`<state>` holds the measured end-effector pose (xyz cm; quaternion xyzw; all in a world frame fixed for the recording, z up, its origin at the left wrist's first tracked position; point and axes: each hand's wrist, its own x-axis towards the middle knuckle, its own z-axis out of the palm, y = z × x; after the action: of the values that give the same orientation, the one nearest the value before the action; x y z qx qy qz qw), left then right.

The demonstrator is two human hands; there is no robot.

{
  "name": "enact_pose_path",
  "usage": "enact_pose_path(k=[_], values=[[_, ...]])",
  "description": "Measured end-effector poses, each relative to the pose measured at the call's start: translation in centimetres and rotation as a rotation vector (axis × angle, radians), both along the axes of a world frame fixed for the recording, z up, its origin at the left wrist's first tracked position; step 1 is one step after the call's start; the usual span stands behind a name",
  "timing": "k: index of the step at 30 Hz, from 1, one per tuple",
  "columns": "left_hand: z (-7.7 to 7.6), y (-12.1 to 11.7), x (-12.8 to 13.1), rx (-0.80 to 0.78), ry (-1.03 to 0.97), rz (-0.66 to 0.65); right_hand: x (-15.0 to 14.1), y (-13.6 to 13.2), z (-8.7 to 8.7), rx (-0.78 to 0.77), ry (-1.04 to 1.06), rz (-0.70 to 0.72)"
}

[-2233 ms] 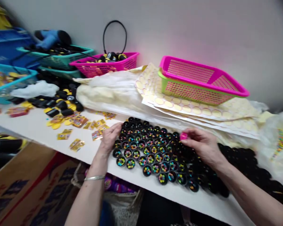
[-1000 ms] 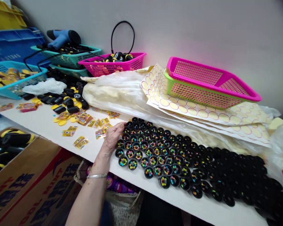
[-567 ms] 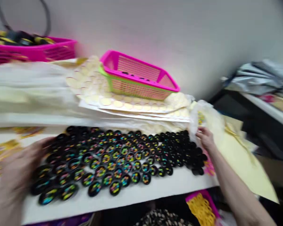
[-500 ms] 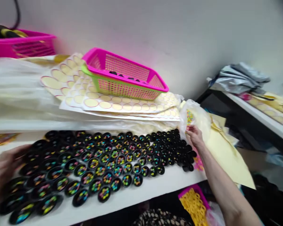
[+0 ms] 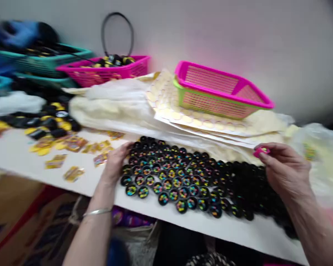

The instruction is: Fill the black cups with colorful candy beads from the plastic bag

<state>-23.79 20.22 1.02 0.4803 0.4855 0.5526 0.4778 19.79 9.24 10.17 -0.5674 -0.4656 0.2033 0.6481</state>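
Many small round black cups (image 5: 177, 182) stand packed together on the white table (image 5: 144, 207), and small coloured pellets lie in those I can see into. My left hand (image 5: 116, 162) rests along the left edge of the group, fingers stretched against the outer cups and not gripping any. Over the right part of the cups, my right hand (image 5: 287, 170) pinches a small pink cup (image 5: 261, 151) with yellow-green pellets in it. Beside that hand lies a clear plastic bag (image 5: 322, 147) with coloured pellets inside.
A pink basket (image 5: 224, 96) nested in a green one sits on sticker sheets (image 5: 194, 120) behind the cups. Yellow printed packets (image 5: 73, 173) and black-and-yellow pieces (image 5: 51, 122) lie to the left. Another pink basket (image 5: 108, 74) and teal baskets (image 5: 44, 61) stand farther back.
The view has swung left, bringing the packets and teal baskets into sight. My right hand has come away from the pellet bag with the pink cup, over the black cups.
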Motion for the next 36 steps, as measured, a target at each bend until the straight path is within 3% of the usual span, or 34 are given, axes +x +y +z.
enact_pose_path(k=[4, 7, 11, 15, 18, 20, 24, 26, 28, 31, 33, 35, 36], values=[[-1.3, 0.0, -0.7, -0.008, 0.004, -0.054, -11.6, 4.2, 0.2, -0.201, -0.086, 0.542], [-1.2, -0.4, -0.6, -0.003, -0.028, -0.077, -17.7, 7.9, -1.0, -0.196, -0.363, 0.735], [-1.1, -0.6, -0.4, -0.001, -0.061, -0.075, -21.7, 11.3, -2.5, -0.216, -0.891, 0.701], [-1.0, -0.5, -0.4, -0.006, -0.070, -0.088, -23.0, 12.3, -2.6, -0.238, -1.370, 0.662], [-0.9, -0.6, -0.4, -0.009, -0.067, -0.089, -22.9, 12.6, -2.4, -0.208, -1.406, 0.649], [-0.8, -0.6, -0.4, -0.012, -0.061, -0.090, -22.2, 12.5, -2.4, -0.168, -1.205, 0.618], [-1.0, -0.5, -0.5, -0.019, -0.048, -0.087, -18.3, 9.8, -1.6, -0.157, -0.382, 0.591], [-1.1, -0.3, -0.6, -0.022, -0.039, -0.078, -14.3, 7.0, -1.1, -0.196, -0.019, 0.532], [-1.1, -0.1, -0.7, -0.027, -0.038, -0.074, -8.8, 3.8, -1.1, -0.174, 0.160, 0.331], [-0.5, -0.1, -0.5, -0.049, -0.056, -0.080, 1.1, -0.3, -2.2, -0.091, 0.195, -0.117], [0.0, -0.2, -0.3, -0.081, -0.074, -0.076, 7.7, -2.6, -3.0, -0.080, 0.062, -0.435], [0.4, 0.0, -0.1, -0.146, -0.060, 0.004, 13.4, -4.3, -3.7, -0.333, -0.302, -0.685], [0.4, 0.1, 0.0, -0.171, -0.051, 0.026, 15.7, -4.9, -3.9, -0.431, -0.403, -0.718]])
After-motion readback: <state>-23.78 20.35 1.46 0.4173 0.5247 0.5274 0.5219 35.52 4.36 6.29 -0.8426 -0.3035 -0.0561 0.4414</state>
